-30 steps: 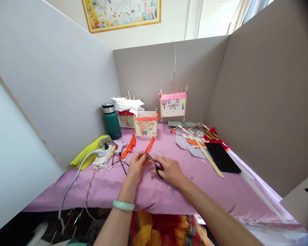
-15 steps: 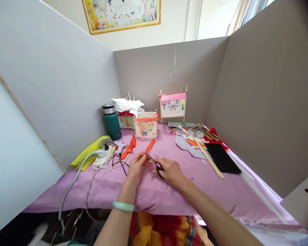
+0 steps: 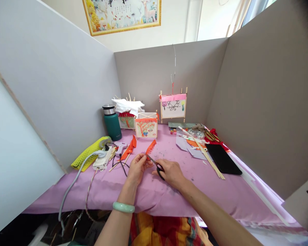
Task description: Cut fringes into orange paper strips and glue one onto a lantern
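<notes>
- The left hand [image 3: 138, 165] pinches the lower end of a fringed orange-red paper strip [image 3: 151, 147], which slants up and away above the purple tablecloth [image 3: 184, 194].
- A pale green bangle [image 3: 123, 207] rings the left wrist.
- The right hand [image 3: 170, 172] is clasped on the black-handled scissors [image 3: 159, 171], their blades reaching the strip's lower end beside the left fingertips; the exact blade gap is too small to tell.
- The two hands are close together, with a narrow space between them.
- To the left lie more orange-red paper [image 3: 129, 149], a glue gun [image 3: 121, 148] and a white power strip [image 3: 102, 161].
- Beyond the strip, a stick-framed paper lantern [image 3: 146, 129] stands near a teal bottle [image 3: 112, 126]; another lantern [image 3: 172, 107] hangs from a wire [image 3: 175, 61].
- To the right, thin wooden sticks [image 3: 212, 163] lie beside a black tablet-like slab [image 3: 223, 159].
</notes>
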`<act>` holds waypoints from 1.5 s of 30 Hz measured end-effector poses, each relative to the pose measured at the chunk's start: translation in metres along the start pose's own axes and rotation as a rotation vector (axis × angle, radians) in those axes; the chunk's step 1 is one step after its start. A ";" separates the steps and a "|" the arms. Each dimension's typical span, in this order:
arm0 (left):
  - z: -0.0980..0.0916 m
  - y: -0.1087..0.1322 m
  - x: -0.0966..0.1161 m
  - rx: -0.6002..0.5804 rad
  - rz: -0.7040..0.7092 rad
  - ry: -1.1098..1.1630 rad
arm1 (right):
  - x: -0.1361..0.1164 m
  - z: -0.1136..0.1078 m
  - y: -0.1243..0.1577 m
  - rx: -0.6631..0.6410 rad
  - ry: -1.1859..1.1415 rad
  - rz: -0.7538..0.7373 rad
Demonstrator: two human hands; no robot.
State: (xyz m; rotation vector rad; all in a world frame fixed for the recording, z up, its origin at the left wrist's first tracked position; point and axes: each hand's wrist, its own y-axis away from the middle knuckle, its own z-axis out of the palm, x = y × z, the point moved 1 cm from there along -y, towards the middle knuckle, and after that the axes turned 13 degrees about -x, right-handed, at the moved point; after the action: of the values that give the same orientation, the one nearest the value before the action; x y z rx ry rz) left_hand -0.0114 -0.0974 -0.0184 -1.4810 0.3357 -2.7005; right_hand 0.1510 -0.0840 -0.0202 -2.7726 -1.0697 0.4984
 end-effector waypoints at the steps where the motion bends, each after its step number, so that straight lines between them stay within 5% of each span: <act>1: 0.000 0.000 0.000 -0.001 0.001 0.000 | 0.000 0.000 0.000 0.002 -0.002 -0.002; 45: 0.002 0.001 -0.001 -0.064 -0.024 -0.050 | 0.000 0.000 -0.002 0.012 -0.005 -0.007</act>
State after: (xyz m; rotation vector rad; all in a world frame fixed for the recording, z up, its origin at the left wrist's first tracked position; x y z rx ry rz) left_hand -0.0090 -0.0982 -0.0183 -1.5761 0.4084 -2.6902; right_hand 0.1500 -0.0829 -0.0197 -2.7582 -1.0736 0.5092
